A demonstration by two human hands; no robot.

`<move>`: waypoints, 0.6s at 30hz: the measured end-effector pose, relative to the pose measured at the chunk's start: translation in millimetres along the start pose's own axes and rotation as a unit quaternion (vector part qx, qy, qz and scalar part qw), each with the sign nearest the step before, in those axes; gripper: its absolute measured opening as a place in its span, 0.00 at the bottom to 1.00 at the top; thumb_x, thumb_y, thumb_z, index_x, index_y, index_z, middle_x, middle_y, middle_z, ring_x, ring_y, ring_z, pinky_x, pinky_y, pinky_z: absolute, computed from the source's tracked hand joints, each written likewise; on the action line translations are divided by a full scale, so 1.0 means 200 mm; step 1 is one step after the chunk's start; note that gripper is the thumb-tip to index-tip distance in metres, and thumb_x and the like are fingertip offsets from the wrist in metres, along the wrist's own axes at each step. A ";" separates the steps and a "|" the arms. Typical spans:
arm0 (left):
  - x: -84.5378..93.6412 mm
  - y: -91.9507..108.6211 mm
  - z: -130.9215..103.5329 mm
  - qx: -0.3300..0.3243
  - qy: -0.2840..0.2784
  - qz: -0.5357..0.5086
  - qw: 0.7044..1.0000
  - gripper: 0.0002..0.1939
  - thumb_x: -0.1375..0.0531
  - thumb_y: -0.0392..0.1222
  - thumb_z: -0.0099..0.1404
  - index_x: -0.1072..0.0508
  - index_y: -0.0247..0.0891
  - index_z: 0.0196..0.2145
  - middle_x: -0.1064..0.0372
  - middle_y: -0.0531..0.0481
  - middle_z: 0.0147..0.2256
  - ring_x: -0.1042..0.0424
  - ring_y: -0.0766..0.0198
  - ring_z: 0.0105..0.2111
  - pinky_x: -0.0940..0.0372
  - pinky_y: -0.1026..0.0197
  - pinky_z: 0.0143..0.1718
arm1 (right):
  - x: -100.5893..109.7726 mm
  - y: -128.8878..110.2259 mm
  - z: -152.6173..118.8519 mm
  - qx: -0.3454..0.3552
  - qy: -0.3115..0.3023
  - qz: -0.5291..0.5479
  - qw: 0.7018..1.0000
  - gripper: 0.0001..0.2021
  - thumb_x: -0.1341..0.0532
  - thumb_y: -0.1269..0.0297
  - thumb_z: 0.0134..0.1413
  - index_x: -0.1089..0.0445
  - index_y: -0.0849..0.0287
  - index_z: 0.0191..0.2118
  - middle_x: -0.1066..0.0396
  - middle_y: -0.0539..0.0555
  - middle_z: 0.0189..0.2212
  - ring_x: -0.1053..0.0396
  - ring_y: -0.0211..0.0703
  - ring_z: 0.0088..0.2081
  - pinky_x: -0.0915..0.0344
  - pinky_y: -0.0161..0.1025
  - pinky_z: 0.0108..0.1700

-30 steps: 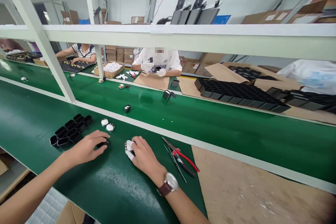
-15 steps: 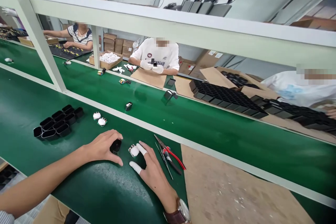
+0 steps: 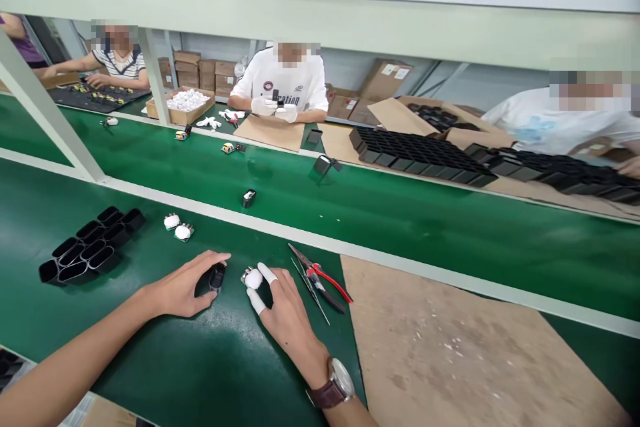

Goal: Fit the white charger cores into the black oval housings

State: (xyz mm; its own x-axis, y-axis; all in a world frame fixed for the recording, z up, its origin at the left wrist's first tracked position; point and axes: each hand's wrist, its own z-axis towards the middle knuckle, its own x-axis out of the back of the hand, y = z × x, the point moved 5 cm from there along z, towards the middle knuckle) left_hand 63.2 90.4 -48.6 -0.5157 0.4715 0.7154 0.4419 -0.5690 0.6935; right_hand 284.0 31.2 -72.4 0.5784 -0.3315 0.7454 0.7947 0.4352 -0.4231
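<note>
- Far left: cluster of black open-topped shells point(image 3: 90, 243) on green bench point(image 3: 190, 360).
- Next: two loose boards point(image 3: 183, 232) with white tops, side by side.
- Left hand point(image 3: 183, 290): grasping one small black cup point(image 3: 217, 278) between fingers and thumb, over bench.
- White-topped board point(image 3: 253, 278): just right of cup, at right fingertips.
- Right hand point(image 3: 287, 317): white-covered finger and thumb at board; pinched or just touching, cannot tell.
- Across belt: person's white shirt point(image 3: 283, 80), lettering partly legible, "ration"; chest patch unreadable.
- Tweezers point(image 3: 311, 291) beside red-handled pliers point(image 3: 314, 271).
- Wristwatch point(image 3: 341, 379), brown strap, dial brand unreadable.
- Back carton point(image 3: 385, 87): white labels, text too small.
- Right: brown sheet point(image 3: 425, 347), pale flecks.
- Far right: shirt point(image 3: 540, 121), blue print, unreadable.
</note>
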 end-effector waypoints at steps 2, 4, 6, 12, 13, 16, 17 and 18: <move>-0.01 -0.01 0.00 0.006 0.007 0.001 1.000 0.38 0.38 0.36 0.70 0.48 0.49 0.73 0.34 0.42 0.61 0.29 0.51 0.60 0.31 0.48 0.62 | 0.01 0.00 0.00 -0.003 0.010 0.011 1.000 0.21 0.41 0.68 0.69 0.40 0.59 0.65 0.27 0.62 0.48 0.30 0.57 0.49 0.25 0.57 0.50; -0.02 -0.02 0.01 0.009 0.012 0.001 1.000 0.38 0.38 0.37 0.70 0.48 0.50 0.73 0.34 0.42 0.61 0.29 0.51 0.59 0.31 0.48 0.61 | 0.03 0.00 0.00 -0.002 0.018 0.023 1.000 0.22 0.42 0.70 0.68 0.40 0.58 0.65 0.27 0.62 0.48 0.29 0.57 0.50 0.24 0.57 0.50; -0.04 -0.02 0.01 0.010 0.016 -0.001 1.000 0.39 0.38 0.37 0.71 0.49 0.50 0.73 0.33 0.43 0.61 0.29 0.51 0.59 0.31 0.48 0.61 | 0.04 -0.02 0.00 0.003 0.029 0.040 0.999 0.23 0.42 0.71 0.67 0.40 0.57 0.65 0.27 0.61 0.49 0.29 0.56 0.50 0.24 0.57 0.50; -0.07 -0.03 0.01 -0.011 0.055 0.017 0.998 0.40 0.35 0.39 0.69 0.47 0.50 0.72 0.31 0.44 0.56 0.27 0.52 0.56 0.29 0.48 0.58 | 0.11 -0.09 0.02 0.027 0.061 0.087 0.994 0.24 0.41 0.74 0.65 0.38 0.54 0.64 0.29 0.60 0.49 0.29 0.54 0.50 0.24 0.55 0.49; -0.07 -0.03 0.01 -0.011 0.064 0.026 0.998 0.40 0.33 0.41 0.69 0.46 0.50 0.72 0.30 0.44 0.54 0.27 0.52 0.54 0.29 0.48 0.57 | 0.12 -0.10 0.02 0.031 0.062 0.092 0.993 0.24 0.41 0.74 0.65 0.38 0.54 0.64 0.30 0.60 0.49 0.30 0.53 0.50 0.24 0.54 0.49; -0.08 -0.05 0.02 0.001 0.068 0.040 0.997 0.45 0.28 0.48 0.63 0.45 0.52 0.71 0.29 0.46 0.50 0.26 0.54 0.46 0.26 0.49 0.50 | 0.14 -0.13 0.02 0.037 0.061 0.110 0.991 0.26 0.41 0.75 0.65 0.38 0.54 0.66 0.32 0.60 0.48 0.30 0.53 0.50 0.25 0.53 0.50; -0.08 -0.04 0.02 0.004 0.062 0.033 0.998 0.49 0.26 0.49 0.61 0.46 0.52 0.71 0.29 0.46 0.51 0.26 0.56 0.44 0.26 0.50 0.47 | 0.15 -0.14 0.02 0.038 0.059 0.117 0.991 0.26 0.41 0.76 0.65 0.38 0.54 0.66 0.32 0.60 0.48 0.30 0.52 0.50 0.25 0.53 0.50; -0.08 -0.04 0.02 0.003 0.052 0.022 0.998 0.53 0.24 0.50 0.58 0.48 0.53 0.72 0.30 0.46 0.53 0.26 0.57 0.42 0.25 0.51 0.46 | 0.15 -0.15 0.02 0.037 0.058 0.123 0.990 0.26 0.41 0.76 0.65 0.38 0.54 0.66 0.32 0.60 0.49 0.30 0.52 0.50 0.25 0.53 0.50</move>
State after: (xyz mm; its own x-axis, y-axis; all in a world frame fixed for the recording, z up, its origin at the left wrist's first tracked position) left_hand 71.2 89.8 -65.3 -0.5698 0.3734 0.7320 0.4690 -0.5837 0.6628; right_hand 277.6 11.2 -34.9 0.7741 -0.2997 0.5576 0.6131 0.5744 -0.5424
